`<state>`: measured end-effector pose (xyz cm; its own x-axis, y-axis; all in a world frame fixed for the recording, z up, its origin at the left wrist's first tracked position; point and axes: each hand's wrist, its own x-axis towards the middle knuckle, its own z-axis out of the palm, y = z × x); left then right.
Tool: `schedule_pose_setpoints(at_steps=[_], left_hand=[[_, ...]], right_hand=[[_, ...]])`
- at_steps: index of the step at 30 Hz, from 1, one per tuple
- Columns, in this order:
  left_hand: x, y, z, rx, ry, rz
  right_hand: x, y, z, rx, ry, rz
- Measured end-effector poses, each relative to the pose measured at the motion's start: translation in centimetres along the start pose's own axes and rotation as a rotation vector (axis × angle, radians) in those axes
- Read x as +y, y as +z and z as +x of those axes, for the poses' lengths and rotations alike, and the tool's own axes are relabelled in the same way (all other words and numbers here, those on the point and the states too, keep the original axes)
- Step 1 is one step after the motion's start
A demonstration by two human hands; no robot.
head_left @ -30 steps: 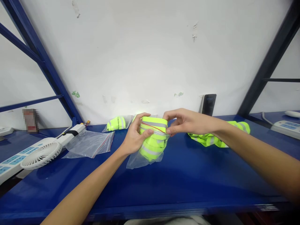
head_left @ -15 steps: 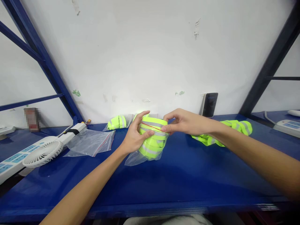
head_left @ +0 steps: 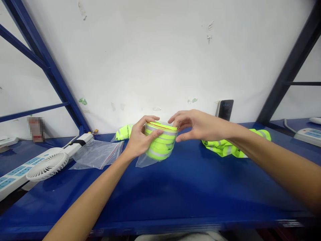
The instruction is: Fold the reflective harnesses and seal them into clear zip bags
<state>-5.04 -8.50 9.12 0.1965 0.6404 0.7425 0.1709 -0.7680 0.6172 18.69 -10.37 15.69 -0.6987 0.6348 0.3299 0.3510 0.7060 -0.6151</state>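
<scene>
A clear zip bag [head_left: 144, 160] with a red seal line surrounds a roll of neon yellow-green reflective webbing [head_left: 162, 142] with silver stripes. My left hand [head_left: 141, 135] grips the bag and roll from the left, thumb across the front, and holds them above the blue table. On the right, my right hand [head_left: 192, 125] has its fingers bent and its thumb apart. Its fingertips are at the bag's upper right edge; whether they touch it I cannot tell. The roll's left and back sides are hidden by my left hand.
The blue table [head_left: 190, 194] meets a white wall. Empty zip bags [head_left: 97, 154], a white fan [head_left: 47, 166] and a power strip [head_left: 15, 177] lie left. Another bagged neon bundle [head_left: 122, 133] sits behind. Loose neon webbing [head_left: 225, 147] and a leaning phone [head_left: 225, 109] are right.
My right hand's thumb and fingers have come off the red seal line and spread apart. The bagged roll has risen slightly and tipped, showing more of its top opening.
</scene>
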Motion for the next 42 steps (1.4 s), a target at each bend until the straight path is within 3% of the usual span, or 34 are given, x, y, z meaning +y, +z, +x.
schedule_pose_setpoints(at_steps=[3,7,13,19,23,27,30,33,35,37,39,42], left_hand=[[0.3,-0.2,0.1,-0.007,0.007,0.015],[0.2,-0.4,-0.2,-0.017,-0.007,0.011],[-0.5,-0.9,-0.5,-0.038,0.062,0.118],[-0.7,-1.2,-0.4,-0.058,0.218,0.291],[-0.1,-1.2,-0.4,-0.01,0.324,0.458],[0.1,-1.1,-0.6,0.012,0.378,0.482],[0.1,-1.1,-0.5,-0.034,0.41,0.488],[1.2,-1.7,0.0,-0.097,0.347,0.477],[2.6,-2.3,0.5,-0.215,0.225,0.419],[4.2,-2.9,0.9,-0.425,0.081,0.336],[5.4,-3.4,1.2,-0.541,0.006,0.291],[5.8,-3.5,1.2,-0.489,0.013,0.282]], right_hand=[[0.0,-0.1,0.1,0.041,-0.048,-0.192],[0.3,-0.5,0.3,-0.026,-0.141,-0.375],[0.8,-0.9,0.8,-0.028,-0.042,-0.284],[0.9,-1.5,1.2,-0.158,-0.061,-0.246],[1.0,-1.7,1.2,-0.221,-0.044,-0.198],[1.3,-1.0,1.3,-0.164,-0.042,-0.11],[1.5,-0.3,1.5,-0.09,-0.059,-0.086],[1.1,0.0,1.7,0.023,-0.156,-0.12],[0.5,0.1,1.6,0.038,-0.26,-0.069],[-0.4,0.1,1.4,-0.037,-0.322,-0.004],[-1.3,0.0,1.0,-0.163,-0.311,0.016],[-2.1,-0.2,0.7,-0.302,-0.227,0.027]])
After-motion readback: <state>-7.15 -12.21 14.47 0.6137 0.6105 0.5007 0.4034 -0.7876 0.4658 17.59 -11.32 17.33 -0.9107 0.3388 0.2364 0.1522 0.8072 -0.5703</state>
